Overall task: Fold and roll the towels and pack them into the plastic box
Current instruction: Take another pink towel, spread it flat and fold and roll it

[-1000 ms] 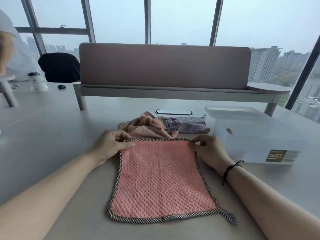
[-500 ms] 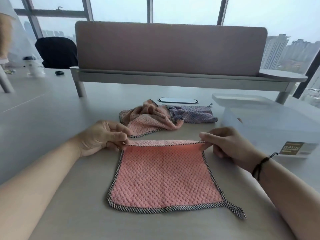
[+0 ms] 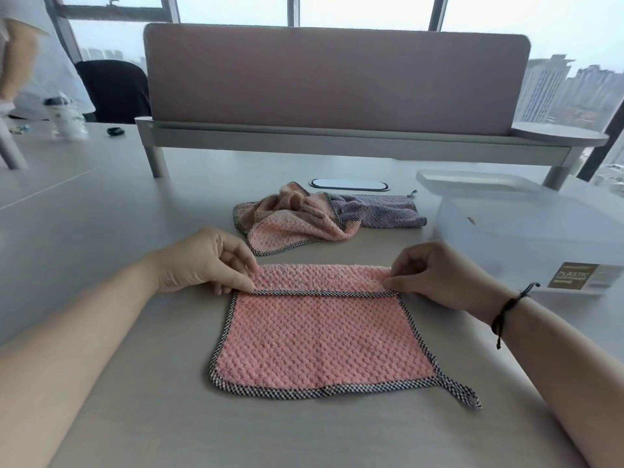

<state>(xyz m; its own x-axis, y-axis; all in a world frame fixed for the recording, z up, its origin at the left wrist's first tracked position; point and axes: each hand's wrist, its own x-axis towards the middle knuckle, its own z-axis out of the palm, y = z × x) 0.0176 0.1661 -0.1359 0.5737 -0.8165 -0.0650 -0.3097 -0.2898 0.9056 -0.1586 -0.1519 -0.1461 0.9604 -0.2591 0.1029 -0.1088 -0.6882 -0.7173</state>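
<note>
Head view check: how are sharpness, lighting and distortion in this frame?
Head view: the flat pink waffle towel and both hands, left hand and right hand, are sharp; the white bottle far left is smeared by blur; soft overcast window light gives faint shadows; the wide lens bows the grey desk divider; the translucent plastic box looks hazy.

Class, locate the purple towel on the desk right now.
In the head view the purple towel lies right of centre, partly under the crumpled pink towel and left of the plastic box.
</note>
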